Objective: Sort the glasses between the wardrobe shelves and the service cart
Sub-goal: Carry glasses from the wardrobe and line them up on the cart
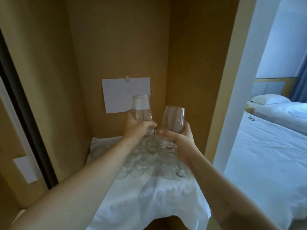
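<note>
Hotel bedroom: made bed (265, 146), wardrobe (191, 63).

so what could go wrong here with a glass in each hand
1. The left glass and right glass lean toward each other, bases close; they could knock together and chip.
2. Both are held low over the packed glasses on the shelf; lowering either could strike those below.
3. The white cloth under the glasses hangs rumpled over the shelf edge near both forearms; a snag could drag glasses off.
</note>
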### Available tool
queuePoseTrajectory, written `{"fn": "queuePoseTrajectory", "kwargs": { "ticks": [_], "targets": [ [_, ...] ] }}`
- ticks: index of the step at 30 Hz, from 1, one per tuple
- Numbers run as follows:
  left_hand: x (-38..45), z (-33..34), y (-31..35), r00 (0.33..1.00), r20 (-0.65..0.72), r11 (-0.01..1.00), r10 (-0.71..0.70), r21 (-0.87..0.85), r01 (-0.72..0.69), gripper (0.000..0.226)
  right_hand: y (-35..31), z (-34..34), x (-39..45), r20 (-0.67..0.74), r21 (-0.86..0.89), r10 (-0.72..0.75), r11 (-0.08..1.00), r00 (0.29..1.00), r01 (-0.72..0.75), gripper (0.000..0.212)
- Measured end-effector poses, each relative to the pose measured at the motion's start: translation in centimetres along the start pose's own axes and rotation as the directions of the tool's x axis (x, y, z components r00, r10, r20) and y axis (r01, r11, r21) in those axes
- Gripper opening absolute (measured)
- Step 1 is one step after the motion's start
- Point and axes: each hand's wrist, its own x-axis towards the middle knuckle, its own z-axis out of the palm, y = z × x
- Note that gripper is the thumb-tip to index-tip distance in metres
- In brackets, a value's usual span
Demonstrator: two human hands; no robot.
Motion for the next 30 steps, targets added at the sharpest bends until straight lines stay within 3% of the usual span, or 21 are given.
{"fn": "queuePoseTrajectory", "kwargs": {
  "ticks": [5,11,14,21,30],
  "targets": [
    [-4.4,3.7,1.6,0.999,0.053,0.997,0.004,-0.072,-0.001,0.078,-1.4,-4.4,-3.4,0.002,0.045,-0.018,0.999,1.0,0.018,0.093],
    [-11.3,10.1,3.7,0.999,0.035,0.994,-0.01,-0.11,0.014,0.061,-3.9,-11.6,-8.7,-0.091,0.022,0.003,1.0,0.996,-0.001,0.1],
    [-14.2,13.6,4.7,0.998,0.059,0.992,-0.011,-0.128,0.018,0.07,-4.7,-15.7,-11.0,-0.126,-0.006,0.02,1.0,0.992,-0.021,0.089],
    [-20.2,23.2,6.7,0.964,0.264,0.998,-0.015,-0.05,0.029,0.094,-6.6,-26.4,-16.7,-0.299,-0.05,-0.04,0.998,0.953,0.026,0.074],
    [-27.6,36.2,8.2,0.85,0.526,0.999,0.036,-0.04,-0.017,0.078,-9.9,-38.7,-24.6,-0.507,-0.134,-0.133,0.988,0.851,0.075,0.084]
  ]
}}
